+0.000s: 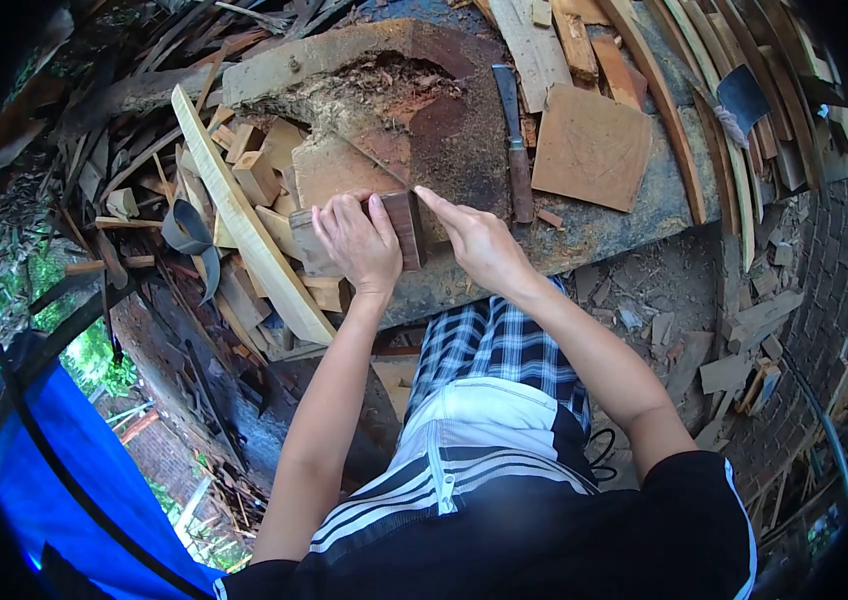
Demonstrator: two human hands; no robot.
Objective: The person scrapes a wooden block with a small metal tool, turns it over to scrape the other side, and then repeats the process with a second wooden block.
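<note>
My left hand lies over a brown wooden block, with its fingers curled across the top edge. The block sits at the near edge of a thick, rough wooden slab. Beside it, my right hand has its index finger stretched toward the block's upper right corner and its other fingers folded in. A thin dark rod or blade runs diagonally over the slab to that fingertip; whether my right hand grips it I cannot make out. To the right lies a knife with a dark blade and brown handle.
A square board lies right of the knife. On the left, a long pale wooden strip leans across several offcuts and a curved grey band. Long strips stand at right. A blue tarp hangs lower left.
</note>
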